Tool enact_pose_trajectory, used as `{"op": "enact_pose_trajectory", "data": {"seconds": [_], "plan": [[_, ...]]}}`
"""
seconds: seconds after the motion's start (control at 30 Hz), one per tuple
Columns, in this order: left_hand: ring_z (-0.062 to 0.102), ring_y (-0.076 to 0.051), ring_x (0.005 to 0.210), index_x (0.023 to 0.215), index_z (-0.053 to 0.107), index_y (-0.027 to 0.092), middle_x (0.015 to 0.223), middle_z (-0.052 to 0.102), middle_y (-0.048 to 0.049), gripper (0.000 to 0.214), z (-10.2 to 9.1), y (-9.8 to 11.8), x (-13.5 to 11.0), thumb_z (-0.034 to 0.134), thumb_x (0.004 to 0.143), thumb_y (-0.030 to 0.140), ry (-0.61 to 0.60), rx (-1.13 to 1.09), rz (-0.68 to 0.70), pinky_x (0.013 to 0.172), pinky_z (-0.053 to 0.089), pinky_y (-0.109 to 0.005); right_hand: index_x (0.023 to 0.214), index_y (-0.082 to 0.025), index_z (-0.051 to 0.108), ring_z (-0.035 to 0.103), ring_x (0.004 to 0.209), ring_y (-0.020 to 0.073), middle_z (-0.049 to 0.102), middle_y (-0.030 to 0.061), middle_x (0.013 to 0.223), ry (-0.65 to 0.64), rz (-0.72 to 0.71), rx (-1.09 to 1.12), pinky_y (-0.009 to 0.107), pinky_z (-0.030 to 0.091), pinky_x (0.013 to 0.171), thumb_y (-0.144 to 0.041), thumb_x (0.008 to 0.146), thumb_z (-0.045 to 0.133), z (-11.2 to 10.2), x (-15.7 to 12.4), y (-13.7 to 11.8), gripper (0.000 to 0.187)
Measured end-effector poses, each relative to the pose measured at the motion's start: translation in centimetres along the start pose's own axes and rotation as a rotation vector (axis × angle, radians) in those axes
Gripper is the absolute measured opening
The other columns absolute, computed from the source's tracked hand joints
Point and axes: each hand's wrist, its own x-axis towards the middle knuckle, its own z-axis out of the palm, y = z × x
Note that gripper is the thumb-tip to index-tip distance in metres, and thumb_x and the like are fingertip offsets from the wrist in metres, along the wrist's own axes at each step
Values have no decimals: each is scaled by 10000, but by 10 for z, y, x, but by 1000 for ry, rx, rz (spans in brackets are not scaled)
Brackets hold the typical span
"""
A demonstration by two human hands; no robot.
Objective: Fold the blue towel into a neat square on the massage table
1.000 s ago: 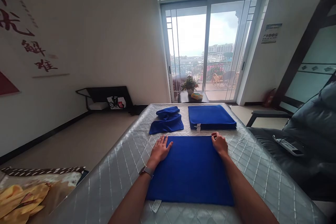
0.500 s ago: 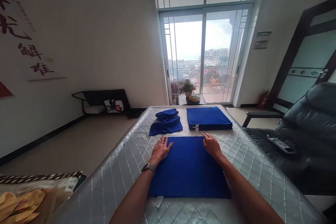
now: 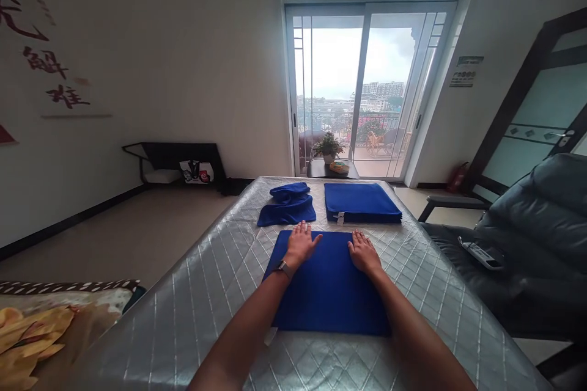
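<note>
Palms flat, fingers spread, holding nothing, left hand (image 3: 302,244) and right hand (image 3: 364,252) press the blue towel (image 3: 330,293) on the quilted bed (image 3: 206,293); creases are hard to see, so even outward strokes seem wisest.

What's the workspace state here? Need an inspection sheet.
Surface: silver quilted cover, lying flat.
Job's things: blue towel spread flat near the person; folded towel stack and crumpled towel side by side beyond it.
Clutter: yellow patterned fabric at lower left, beside the cover.
Grip: left hand and right hand open, palms flat on the blue towel's far part.
Cables: nothing seen.
Surroundings: dark recliner with remote at right; glass door and potted plant ahead; bag by left wall.
</note>
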Motion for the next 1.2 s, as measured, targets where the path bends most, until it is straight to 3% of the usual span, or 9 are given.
{"op": "enact_pose_trajectory", "data": {"seconds": [0.13,0.23,0.33,0.57,0.67,0.87,1.07,1.13,1.2], "plan": [[291,-250,1486,1530,380,111,1572,386,-152,741,19,96,-1,96,1024,571,29,-201,319,1219,227,-418,1572,-77,252,130,1525,188,207,103,1645,-7,-42,-14,351,108,1229,-307,1003,255,0,-5,4,613],[282,-233,1490,1553,338,143,1576,383,-140,711,33,128,-4,94,1029,558,38,-260,347,1221,227,-435,1570,-103,278,111,1527,177,197,84,1650,-8,-76,-32,325,98,1229,-222,960,331,0,-7,7,624],[252,-244,1501,1551,348,151,1590,359,-127,758,36,105,-7,78,1010,608,23,-249,270,1232,194,-442,1569,-80,269,147,1522,198,224,101,1641,9,-53,-32,363,130,1230,-276,994,258,1,-4,6,607],[224,-296,1507,1549,359,198,1614,308,-110,747,19,-39,-17,148,997,655,16,-106,-33,1216,187,-520,1568,-65,254,157,1519,179,229,96,1639,4,6,-8,369,121,1229,-358,1014,184,1,1,1,630],[201,-281,1515,1566,305,162,1631,245,-141,772,18,-73,-20,151,997,661,8,-78,-70,1214,194,-499,1568,-68,255,164,1518,180,233,91,1639,5,13,-15,364,119,1228,-360,1014,181,-2,-1,-2,630],[186,-283,1517,1567,291,127,1633,221,-170,822,23,-73,-21,124,985,683,9,-65,-52,1216,185,-478,1560,-51,272,155,1521,197,236,112,1633,35,9,-51,394,58,1234,-328,1006,194,-13,-14,-9,624],[216,-320,1506,1560,310,118,1615,262,-178,830,17,-78,-13,151,975,685,-33,-45,-74,1205,190,-528,1574,-55,224,123,1526,201,175,94,1650,-24,22,-28,387,92,1233,-397,1014,179,-8,-37,-6,658],[218,-346,1501,1555,323,106,1606,286,-182,832,13,-63,-8,147,975,676,-22,-33,-113,1205,174,-552,1580,-63,202,106,1528,193,159,85,1655,-33,36,-10,380,85,1234,-403,1016,174,-5,-40,-6,660],[191,-346,1509,1551,320,75,1608,283,-185,840,11,-29,-6,130,982,662,34,-47,-66,1216,160,-535,1583,-68,195,100,1529,191,158,79,1656,-34,47,2,378,83,1234,-408,1016,170,-5,-40,-6,661]]}}
